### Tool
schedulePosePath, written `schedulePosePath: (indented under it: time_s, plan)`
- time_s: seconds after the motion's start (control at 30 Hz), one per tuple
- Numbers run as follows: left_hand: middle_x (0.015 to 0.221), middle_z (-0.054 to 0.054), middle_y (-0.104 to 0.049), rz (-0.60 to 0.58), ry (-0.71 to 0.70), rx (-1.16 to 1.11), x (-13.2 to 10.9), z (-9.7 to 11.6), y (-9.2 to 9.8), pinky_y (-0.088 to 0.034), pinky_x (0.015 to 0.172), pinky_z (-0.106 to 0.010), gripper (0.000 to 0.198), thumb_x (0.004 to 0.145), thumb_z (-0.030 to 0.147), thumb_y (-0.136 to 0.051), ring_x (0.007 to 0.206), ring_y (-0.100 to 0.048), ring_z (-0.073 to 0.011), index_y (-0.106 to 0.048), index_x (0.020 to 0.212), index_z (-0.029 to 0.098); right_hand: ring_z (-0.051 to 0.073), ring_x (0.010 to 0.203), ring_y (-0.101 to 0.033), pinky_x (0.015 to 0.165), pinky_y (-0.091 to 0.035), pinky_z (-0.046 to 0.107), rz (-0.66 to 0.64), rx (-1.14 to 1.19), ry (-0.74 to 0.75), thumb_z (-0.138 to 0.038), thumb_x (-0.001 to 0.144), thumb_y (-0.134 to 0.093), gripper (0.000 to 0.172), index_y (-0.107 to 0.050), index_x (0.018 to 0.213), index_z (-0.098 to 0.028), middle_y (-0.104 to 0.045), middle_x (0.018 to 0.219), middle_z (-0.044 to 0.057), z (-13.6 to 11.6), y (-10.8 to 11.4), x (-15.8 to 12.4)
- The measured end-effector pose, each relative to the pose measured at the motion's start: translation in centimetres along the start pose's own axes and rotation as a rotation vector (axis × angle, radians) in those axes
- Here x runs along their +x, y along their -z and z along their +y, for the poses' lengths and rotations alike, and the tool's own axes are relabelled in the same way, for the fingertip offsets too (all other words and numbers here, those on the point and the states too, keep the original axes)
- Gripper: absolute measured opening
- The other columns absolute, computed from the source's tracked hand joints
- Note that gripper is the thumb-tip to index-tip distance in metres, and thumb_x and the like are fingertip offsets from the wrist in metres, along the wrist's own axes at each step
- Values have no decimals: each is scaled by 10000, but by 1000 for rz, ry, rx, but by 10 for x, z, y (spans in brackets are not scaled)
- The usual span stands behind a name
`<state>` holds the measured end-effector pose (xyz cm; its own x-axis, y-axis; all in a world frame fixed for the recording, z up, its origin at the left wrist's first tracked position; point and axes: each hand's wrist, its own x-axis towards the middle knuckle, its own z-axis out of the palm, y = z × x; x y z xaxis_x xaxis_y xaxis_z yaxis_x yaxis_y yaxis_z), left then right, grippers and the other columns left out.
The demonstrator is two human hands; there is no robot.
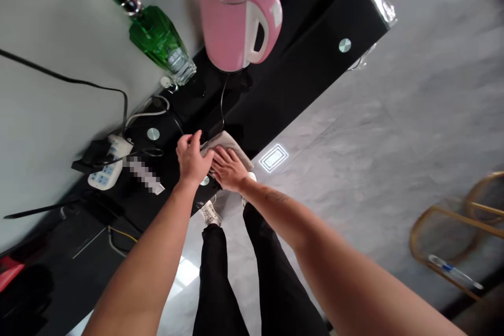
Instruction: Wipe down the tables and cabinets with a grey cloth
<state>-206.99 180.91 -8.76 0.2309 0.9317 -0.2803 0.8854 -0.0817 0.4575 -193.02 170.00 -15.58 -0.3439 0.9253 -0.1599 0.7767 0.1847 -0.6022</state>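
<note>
My right hand (229, 170) lies flat with its fingers stretched out on a folded grey-beige cloth (232, 142), pressing it against the glossy black cabinet top (275, 94). Just left of it, my left hand (192, 161) is raised a little with its fingers curled. A thin dark power cord (222, 105) runs from under the pink electric kettle (226, 26) into the grasp of that hand, between thumb and fingers. The kettle stands upright farther back, its white-lined handle facing right.
A green glass bottle (163, 42) stands by the wall. A white power strip (106, 168) with plugs and tangled cables lies at the left, near a small blurred-out packet (145, 174). Glass discs (345, 45) dot the top. Right of its edge is grey floor (374, 142), with a gold-coloured metal frame (417, 231).
</note>
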Motion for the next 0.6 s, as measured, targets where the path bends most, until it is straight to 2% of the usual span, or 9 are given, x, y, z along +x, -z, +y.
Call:
schedulePosePath:
  time_s: [0.1,0.17,0.3,0.4,0.5,0.6]
  plan:
    - [1279,-190,-731,-162,6,12,42,35,-6,-511,1143,-454,331,972,319,-706,1236,-672,-341,-810,1237,150,366,1717,-277,1423,-157,600,-15,49,84,-360,1065,-617,588,-588,1632,-208,-475,1776,114,8,1,6]
    - [1093,-159,-793,-160,21,45,55,41,6,-547,1017,-397,302,1038,347,-602,1066,-727,-304,-830,1096,158,343,1720,-281,1429,-150,569,-40,67,165,-356,1048,-633,638,-550,1666,-220,-446,1795,100,22,9,20]
    - [1008,-106,-820,-2,30,35,62,34,50,-540,891,-323,358,1049,425,-593,933,-749,-251,-820,1158,171,335,1737,-228,1435,-105,555,-71,27,261,-384,1022,-634,765,-437,1734,-186,-338,1848,91,51,31,79]
    - [829,-46,-779,2,56,20,70,32,75,-528,810,-294,335,1028,427,-614,776,-723,-207,-821,1119,179,360,1741,-191,1427,-103,588,-16,-13,206,-375,1031,-603,760,-413,1740,-178,-302,1863,92,64,46,131]
    - [721,-11,-723,12,71,22,81,36,82,-522,761,-288,316,1032,425,-598,650,-680,-175,-799,1026,180,376,1730,-217,1416,-110,618,82,4,158,-343,1038,-585,712,-446,1713,-164,-332,1848,114,71,56,161]
    - [847,-15,-777,25,111,-43,86,35,80,-534,696,-271,281,1025,411,-609,581,-665,-138,-771,1042,182,376,1727,-219,1416,-100,617,135,15,98,-327,1043,-579,700,-449,1708,-149,-330,1847,126,76,60,155]
